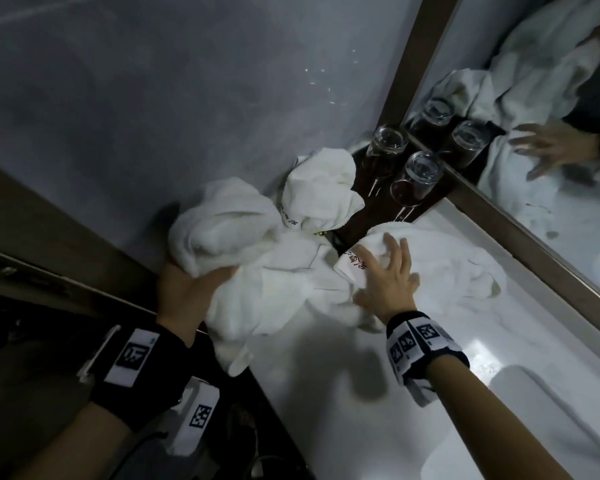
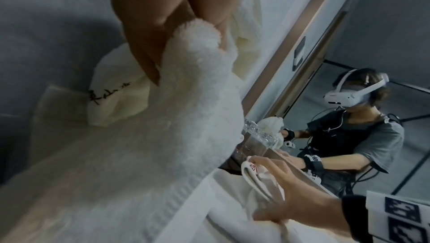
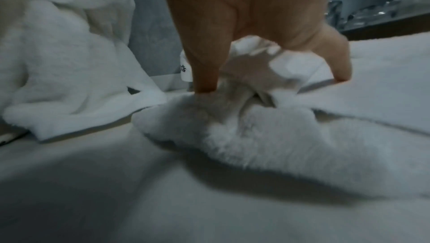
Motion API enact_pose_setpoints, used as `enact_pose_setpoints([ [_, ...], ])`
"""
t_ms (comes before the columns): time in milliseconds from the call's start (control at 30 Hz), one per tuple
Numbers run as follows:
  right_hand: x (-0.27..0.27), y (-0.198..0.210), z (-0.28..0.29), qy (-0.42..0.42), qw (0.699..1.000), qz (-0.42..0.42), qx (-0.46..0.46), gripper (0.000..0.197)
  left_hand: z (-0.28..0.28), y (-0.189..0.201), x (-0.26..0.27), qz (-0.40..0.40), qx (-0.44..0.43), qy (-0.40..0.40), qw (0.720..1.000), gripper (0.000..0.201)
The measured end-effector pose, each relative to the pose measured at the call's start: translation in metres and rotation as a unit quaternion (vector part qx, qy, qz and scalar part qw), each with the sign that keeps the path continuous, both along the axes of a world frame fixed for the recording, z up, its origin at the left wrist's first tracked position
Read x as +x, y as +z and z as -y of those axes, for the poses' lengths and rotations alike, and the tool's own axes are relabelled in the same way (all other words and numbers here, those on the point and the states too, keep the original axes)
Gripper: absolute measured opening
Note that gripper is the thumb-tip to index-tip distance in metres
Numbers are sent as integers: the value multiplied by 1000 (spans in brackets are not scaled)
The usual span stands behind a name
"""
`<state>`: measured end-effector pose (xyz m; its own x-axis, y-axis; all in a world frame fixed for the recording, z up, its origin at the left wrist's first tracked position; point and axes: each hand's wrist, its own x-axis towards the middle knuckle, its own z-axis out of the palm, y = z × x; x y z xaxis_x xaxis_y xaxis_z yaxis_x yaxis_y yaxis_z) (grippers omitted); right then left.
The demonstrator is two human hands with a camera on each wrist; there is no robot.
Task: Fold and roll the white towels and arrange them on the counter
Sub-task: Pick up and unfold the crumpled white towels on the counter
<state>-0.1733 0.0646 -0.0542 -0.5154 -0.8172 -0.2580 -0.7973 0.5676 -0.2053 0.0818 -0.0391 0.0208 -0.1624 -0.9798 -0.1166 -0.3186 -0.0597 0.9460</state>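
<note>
Left hand [image 1: 187, 285]: palm up, fingers curled into a bunched white towel [image 1: 222, 226], lifting it off the counter [image 1: 326, 393]; the left wrist view shows terry pinched between thumb and fingers. Right hand [image 1: 388, 275]: fingers spread and nearly straight, tips pressing down on a second towel [image 1: 440, 265] that lies crumpled on the counter; it presses, nothing gripped. The right wrist view shows the fingertips [image 3: 204, 85] dug into the pile.

Step, judged: sorting and separating the heap; no fold or roll made yet. Next move likely calls for pulling one towel free, finding its corners and laying it flat on bare counter before folding.

Pose: both forearms reach forward from the counter's near edge, left wrist turned up, right wrist level with palm down.

Outward: a third towel [image 1: 321, 192] sits bunched at the counter's back corner. Just beside it, two upturned glasses [image 1: 414, 180] stand on a dark tray [image 1: 364, 188] against the mirror [image 1: 534, 116] at the counter's far side.
</note>
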Motion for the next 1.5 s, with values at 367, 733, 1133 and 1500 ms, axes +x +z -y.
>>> enact_pose_setpoints([
  [367,-38,-17,-60,7,996,-92,-20,51,-8,12,-35,-169,80,-10,982,62],
  [733,66,72,-8,17,833,509,-215,71,-25,21,-44,-254,215,-50,942,61],
  [1133,52,53,-50,-53,897,438,-8,47,28,50,-12,-197,97,-12,975,11],
  [1500,87,104,12,49,888,308,-338,45,-10,60,-47,-82,25,-195,977,19],
])
